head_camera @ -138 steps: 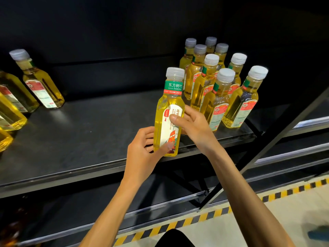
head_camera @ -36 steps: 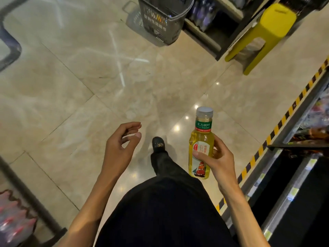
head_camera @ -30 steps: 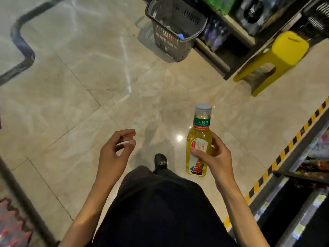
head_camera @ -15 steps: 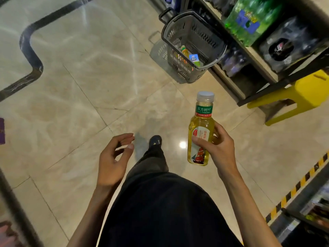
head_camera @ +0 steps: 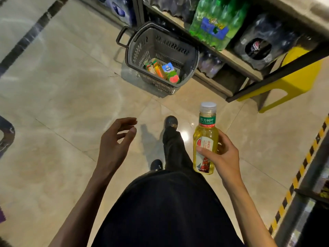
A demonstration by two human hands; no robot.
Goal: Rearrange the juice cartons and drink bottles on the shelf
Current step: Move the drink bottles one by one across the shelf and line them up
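right hand (head_camera: 222,155) is gripping the tea bottle (head_camera: 205,139) round its label, upright above the floor; left hand (head_camera: 114,141) is hanging loose, empty. full smooth plastic: probably weighty, slippery, stiff, so mid-body suits. juice cartons (head_camera: 165,71) are lying in the basket (head_camera: 135,50) ahead.

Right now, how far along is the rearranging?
Done: cannot tell; the shelf ahead holds wrapped packs. In hand: the right hand grips one bottle upright above the floor; the left hand is empty. Left: placing that bottle, and the cartons lying in the basket.
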